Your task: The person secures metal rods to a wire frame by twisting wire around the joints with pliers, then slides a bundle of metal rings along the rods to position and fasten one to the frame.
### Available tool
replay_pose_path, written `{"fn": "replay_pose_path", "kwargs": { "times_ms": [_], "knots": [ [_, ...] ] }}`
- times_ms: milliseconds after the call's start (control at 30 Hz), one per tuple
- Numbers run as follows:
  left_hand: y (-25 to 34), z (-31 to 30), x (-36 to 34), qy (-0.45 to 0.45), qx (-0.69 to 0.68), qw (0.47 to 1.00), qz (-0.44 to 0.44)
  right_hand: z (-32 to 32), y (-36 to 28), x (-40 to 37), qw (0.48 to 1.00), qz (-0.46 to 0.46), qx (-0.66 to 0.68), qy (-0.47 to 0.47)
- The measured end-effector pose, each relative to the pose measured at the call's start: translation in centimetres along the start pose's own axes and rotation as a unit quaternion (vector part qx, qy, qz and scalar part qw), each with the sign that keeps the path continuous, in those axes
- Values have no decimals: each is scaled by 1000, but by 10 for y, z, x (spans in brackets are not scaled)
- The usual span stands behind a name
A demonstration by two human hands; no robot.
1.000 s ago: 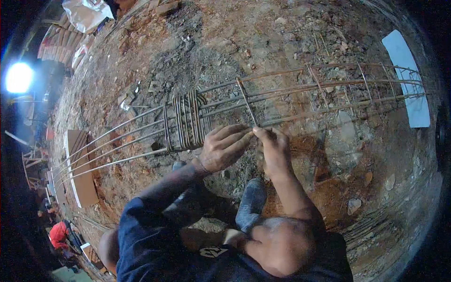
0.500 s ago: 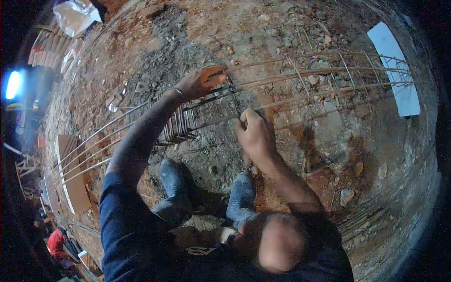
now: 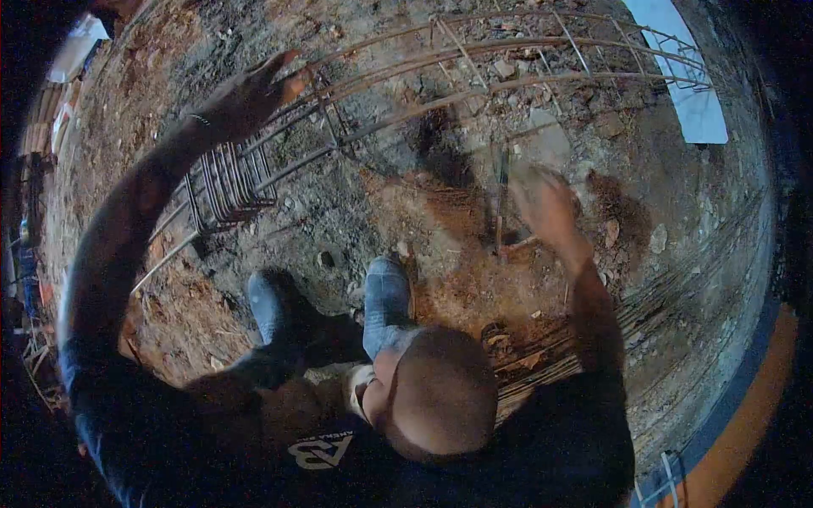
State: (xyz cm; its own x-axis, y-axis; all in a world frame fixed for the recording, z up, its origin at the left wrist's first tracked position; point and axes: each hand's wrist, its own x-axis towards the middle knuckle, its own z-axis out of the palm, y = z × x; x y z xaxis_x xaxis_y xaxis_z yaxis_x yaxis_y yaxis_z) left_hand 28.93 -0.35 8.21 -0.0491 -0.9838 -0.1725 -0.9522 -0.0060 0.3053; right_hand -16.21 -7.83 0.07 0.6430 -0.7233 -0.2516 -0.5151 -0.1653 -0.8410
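A long cage of rusty rebar (image 3: pixel 474 52) runs across the upper view, tied with square steel stirrups. My left hand (image 3: pixel 246 97) is at the cage's far top bar, its fingers and thumb closed at the corner of a single stirrup (image 3: pixel 329 118). Below that wrist, several stirrups (image 3: pixel 229 186) are bunched together on the bars. My right hand (image 3: pixel 546 207) is away from the cage, low over the soil and smeared by motion. Beside its fingers stands a thin dark bar-like piece (image 3: pixel 502 190); whether the hand grips it cannot be made out.
Rough soil with stones (image 3: pixel 542 135) lies under the cage. A white board (image 3: pixel 699 110) is beneath the cage's right end. Several loose rods (image 3: pixel 550 360) lie at the lower right. My boots (image 3: pixel 386 292) stand close to the cage.
My right hand has left the stirrup and moved right. My left hand stays at the stirrup's top corner. The whole view has shifted, so the cage appears farther up and left.
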Motion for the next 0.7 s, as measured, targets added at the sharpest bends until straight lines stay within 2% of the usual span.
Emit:
{"fn": "replay_pose_path", "kwargs": {
  "times_ms": [33, 67, 100, 133, 200, 233, 300, 333, 400, 433, 467, 500, 533, 600, 633, 667, 700],
  "knots": [
    [7, -11, -11, -4, -3, 1000, -1, 2, 33, -18, 995, 24, -93, -41],
    [12, -20, -19, 24, 63, 996, 50, 4, 64, -36, 978, 39, -186, -86],
    [17, -25, -27, 55, 128, 985, 101, 5, 64, -55, 881, 69, -439, -163],
    [26, -30, -33, 56, 126, 985, 103, 6, 72, -70, 880, 72, -440, -162],
    [41, -40, -36, 32, 92, 987, 124, 13, 110, -88, 870, -28, -485, -89],
    [35, -29, -35, 74, 91, 985, 130, 15, 129, -96, 869, -32, -486, -84],
    [27, -16, -35, 92, 96, 984, 121, 20, 156, -85, 815, -115, -568, -23],
    [26, -15, -38, 101, 87, 984, 118, 17, 143, -80, 812, -131, -568, -23],
    [33, -26, -38, 147, 94, 973, 149, -1, 99, -73, 808, -129, -562, -120],
    [37, -36, -33, 175, 90, 965, 172, -4, 82, -70, 803, -137, -569, -117],
    [45, -49, -27, 202, 84, 956, 195, -8, 65, -70, 842, -107, -518, -108],
    [66, -66, -24, 250, 32, 944, 211, -12, 51, -72, 876, -73, -466, -99],
    [92, -80, -25, 299, -19, 926, 229, -16, 38, -75, 871, -75, -476, -98],
    [137, -84, -33, 331, -184, 903, 204, -20, 13, -81, 885, -18, -462, -49],
    [154, -71, -40, 369, -280, 864, 199, -21, -10, -82, 883, -16, -468, -44],
    [170, -47, -46, 399, -374, 815, 195, -21, -49, -84, 909, 16, -417, 6],
    [187, -21, -51, 423, -458, 772, 120, -19, -97, -87, 929, 52, -362, 57]
  ]
}}
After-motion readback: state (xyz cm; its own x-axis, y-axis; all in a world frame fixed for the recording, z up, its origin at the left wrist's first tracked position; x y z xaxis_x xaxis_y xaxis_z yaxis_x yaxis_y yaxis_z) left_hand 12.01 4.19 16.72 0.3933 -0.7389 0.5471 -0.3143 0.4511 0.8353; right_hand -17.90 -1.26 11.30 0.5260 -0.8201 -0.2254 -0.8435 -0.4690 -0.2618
